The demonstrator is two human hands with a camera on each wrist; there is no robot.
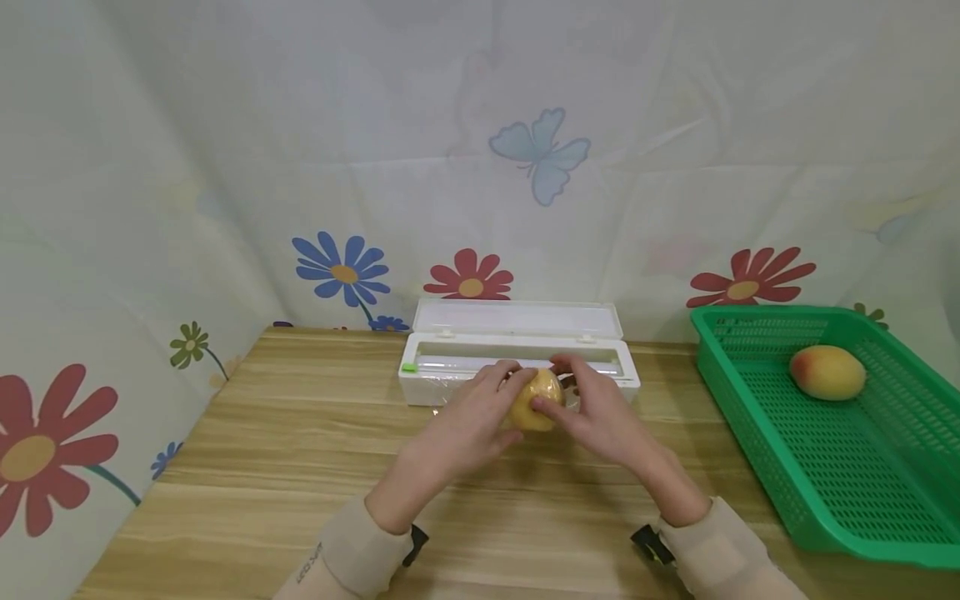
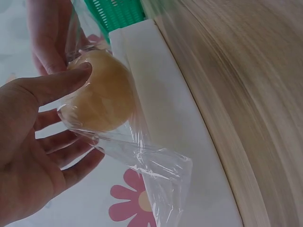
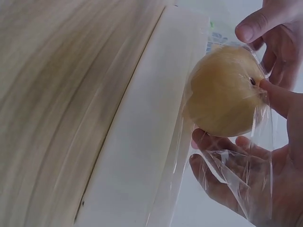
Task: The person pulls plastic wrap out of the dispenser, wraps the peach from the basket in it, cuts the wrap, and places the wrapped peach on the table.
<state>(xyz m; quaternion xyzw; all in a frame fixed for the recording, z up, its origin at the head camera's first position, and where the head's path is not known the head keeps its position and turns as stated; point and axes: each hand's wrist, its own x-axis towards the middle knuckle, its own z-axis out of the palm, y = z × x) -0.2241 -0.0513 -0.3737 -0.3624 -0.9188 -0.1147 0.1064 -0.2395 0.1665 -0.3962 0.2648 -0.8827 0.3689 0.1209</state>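
A round yellow fruit (image 1: 538,402) is held between both hands, just in front of a white cling film dispenser box (image 1: 517,392). Clear plastic film (image 2: 163,165) covers it and trails off in loose, wrinkled folds. The left hand (image 1: 474,410) has its thumb on one side of the fruit and its fingers curved around the film. From the other side, the right hand (image 1: 600,408) grips it, thumb near a small dark spot on the skin and fingers beneath, seen in the right wrist view. Behind the hands, the dispenser's lid (image 1: 517,318) stands raised, showing a film roll inside.
A green plastic basket (image 1: 780,492) stands on the right, with a yellow-red mango (image 1: 828,372) in it. The wooden table (image 1: 300,433) runs back to a white cloth (image 1: 375,167) printed with flowers and a butterfly. A bright green tab (image 1: 408,367) marks the dispenser's left end.
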